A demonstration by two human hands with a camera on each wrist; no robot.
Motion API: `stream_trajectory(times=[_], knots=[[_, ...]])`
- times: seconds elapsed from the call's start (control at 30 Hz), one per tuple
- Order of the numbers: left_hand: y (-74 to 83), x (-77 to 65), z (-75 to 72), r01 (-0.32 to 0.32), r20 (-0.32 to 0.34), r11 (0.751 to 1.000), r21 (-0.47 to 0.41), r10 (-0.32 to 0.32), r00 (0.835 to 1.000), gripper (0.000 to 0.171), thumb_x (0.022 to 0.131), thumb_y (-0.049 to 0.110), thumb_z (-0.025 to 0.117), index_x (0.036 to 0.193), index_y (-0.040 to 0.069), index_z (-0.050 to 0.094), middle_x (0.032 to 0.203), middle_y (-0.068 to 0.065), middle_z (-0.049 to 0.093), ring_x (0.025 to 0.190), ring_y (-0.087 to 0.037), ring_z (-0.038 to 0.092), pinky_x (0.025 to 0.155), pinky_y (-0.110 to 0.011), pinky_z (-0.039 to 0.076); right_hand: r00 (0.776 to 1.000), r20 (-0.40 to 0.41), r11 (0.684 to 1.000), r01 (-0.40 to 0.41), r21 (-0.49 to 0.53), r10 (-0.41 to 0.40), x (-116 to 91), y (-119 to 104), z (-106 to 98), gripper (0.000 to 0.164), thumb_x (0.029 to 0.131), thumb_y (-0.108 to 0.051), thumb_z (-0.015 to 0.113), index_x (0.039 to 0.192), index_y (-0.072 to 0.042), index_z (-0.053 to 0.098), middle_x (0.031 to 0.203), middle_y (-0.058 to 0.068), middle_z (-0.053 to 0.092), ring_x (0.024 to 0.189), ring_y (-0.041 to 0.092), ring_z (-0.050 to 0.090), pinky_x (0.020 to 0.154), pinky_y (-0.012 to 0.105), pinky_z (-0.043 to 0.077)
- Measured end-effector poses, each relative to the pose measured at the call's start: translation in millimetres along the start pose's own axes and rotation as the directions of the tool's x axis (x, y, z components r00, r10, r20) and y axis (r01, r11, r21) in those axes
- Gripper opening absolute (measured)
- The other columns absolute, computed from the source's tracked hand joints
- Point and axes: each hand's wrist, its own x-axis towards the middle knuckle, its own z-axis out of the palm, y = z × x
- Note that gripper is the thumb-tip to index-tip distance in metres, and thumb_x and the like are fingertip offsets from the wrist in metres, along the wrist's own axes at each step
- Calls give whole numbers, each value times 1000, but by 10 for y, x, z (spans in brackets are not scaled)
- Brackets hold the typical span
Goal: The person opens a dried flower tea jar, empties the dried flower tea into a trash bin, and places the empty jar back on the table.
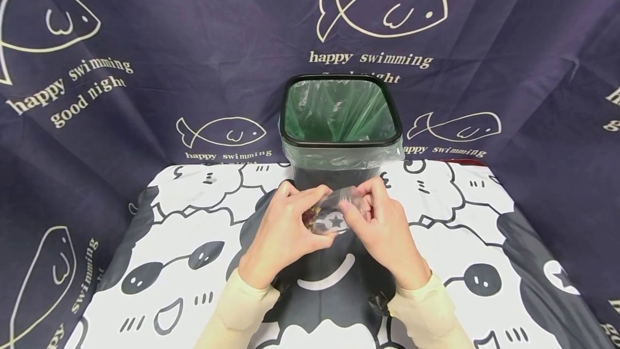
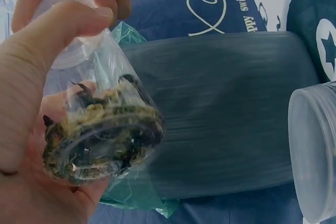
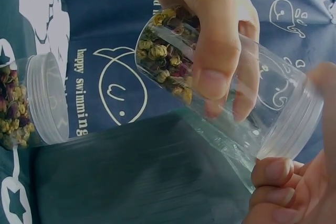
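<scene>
My left hand [image 1: 278, 225] grips a clear plastic jar [image 3: 247, 82], fingers and thumb around its side. The jar is tilted, and dried flower buds [image 3: 165, 56], yellow and dark red, gather at its base end. At the other end, my right hand [image 1: 385, 225] holds the clear screw lid [image 3: 294, 116] with curled fingers and thumb. The lid sits at the jar's mouth; whether it is loose I cannot tell. A second clear jar [image 3: 48, 98] with similar buds stands on the table close by, partly cut off in both wrist views.
Just beyond the hands stands a dark bin [image 1: 339, 176] with a black rim [image 1: 341, 144] and a green translucent liner [image 1: 334, 109]. A cartoon-print cloth [image 1: 169, 252] covers the table. Dark blue fish-print fabric [image 1: 232, 69] hangs behind and at both sides.
</scene>
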Motion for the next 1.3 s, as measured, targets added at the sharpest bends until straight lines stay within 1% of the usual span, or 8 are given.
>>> stream_trajectory(times=[0.13, 0.27, 0.5, 0.63, 0.83, 1.03, 1.2, 1.3], knots=[[17, 5, -17, 4, 5, 1000, -28, -4, 1000, 58, 62, 29, 92, 117, 31, 72, 90, 23, 67, 85, -11, 43, 70, -23, 39, 999, -6, 999, 50, -11, -50, 7, 4, -21, 33, 89, -31, 75, 104, -13, 52, 64, -12, 41, 54, 7, 42, 54, 23, 36], [21, 14, -31, -2, 20, 999, -43, 2, 1000, 56, 63, 30, 92, 115, 30, 72, 92, 23, 68, 85, -12, 43, 71, -24, 38, 997, 22, 997, 75, -37, -74, 16, 8, -52, 36, 88, -32, 76, 107, -12, 53, 66, -13, 42, 56, 6, 42, 53, 23, 36], [-4, 4, -52, 2, 46, 999, -45, 0, 999, 57, 62, 30, 93, 116, 30, 72, 99, 23, 70, 86, -12, 42, 73, -24, 39, 990, 113, 994, 92, -53, -86, 24, 14, -118, 39, 88, -33, 77, 114, -14, 54, 76, -10, 49, 70, 9, 49, 64, 26, 43], [-5, 0, -54, 2, 47, 999, -48, 0, 999, 57, 62, 29, 92, 116, 30, 72, 100, 20, 72, 87, -12, 43, 73, -24, 39, 981, 154, 991, 128, -39, -121, 32, 25, -164, 40, 89, -32, 77, 116, -16, 53, 82, -9, 49, 73, 7, 52, 68, 25, 45], [-8, -4, -60, -2, 55, 1000, -27, 4, 998, 56, 63, 31, 92, 116, 31, 73, 98, 23, 70, 87, -13, 43, 72, -23, 40, 964, 227, 988, 151, -35, -139, 43, 24, -234, 44, 90, -35, 78, 123, -21, 53, 88, -11, 53, 72, 5, 52, 68, 22, 45], [-25, -2, -68, -23, 67, 1000, -21, 24, 997, 57, 62, 30, 92, 116, 29, 73, 100, 21, 72, 86, -13, 43, 72, -23, 37, 948, 286, 987, 159, -31, -143, 51, 26, -288, 48, 90, -39, 79, 129, -26, 53, 94, -15, 57, 85, 5, 54, 75, 23, 46], [-45, 0, -80, -33, 74, 999, -17, 35, 997, 57, 62, 30, 93, 116, 27, 74, 101, 20, 73, 84, -14, 41, 71, -24, 35, 937, 310, 984, 176, -13, -164, 51, 35, -319, 50, 91, -40, 78, 133, -29, 53, 98, -11, 56, 89, 8, 55, 78, 25, 45], [-52, -1, -85, -36, 77, 999, -17, 37, 996, 58, 61, 29, 93, 115, 27, 74, 100, 20, 73, 83, -13, 41, 70, -24, 34, 932, 326, 986, 169, 4, -161, 35, 31, -343, 55, 90, -40, 79, 137, -30, 52, 103, -11, 56, 94, 10, 56, 72, 25, 49]])
